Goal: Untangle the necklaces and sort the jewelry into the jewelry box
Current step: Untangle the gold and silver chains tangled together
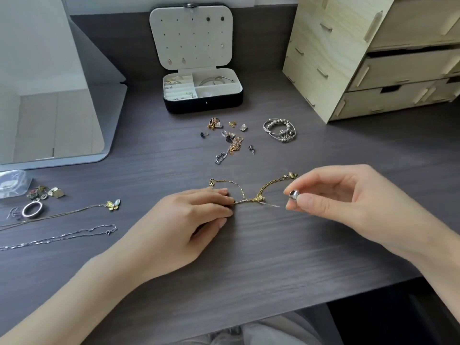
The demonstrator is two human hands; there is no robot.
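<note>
tangled chain (256, 199) runs left-right — left hand (196, 220) pinches it, right hand (333, 195) pinches bead (293, 194).

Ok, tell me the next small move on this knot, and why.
Probably ease the right hand rightward, drawing the small silver bead it pinches away from the knot in the thin gold chain. The left hand holds the chain beside the knot, and a strand runs from knot toward bead.

Pale wooden drawer unit (373, 58) back right on a dark wood-grain desk (273, 257), clear plastic bag (12, 183) at its left edge.
</note>
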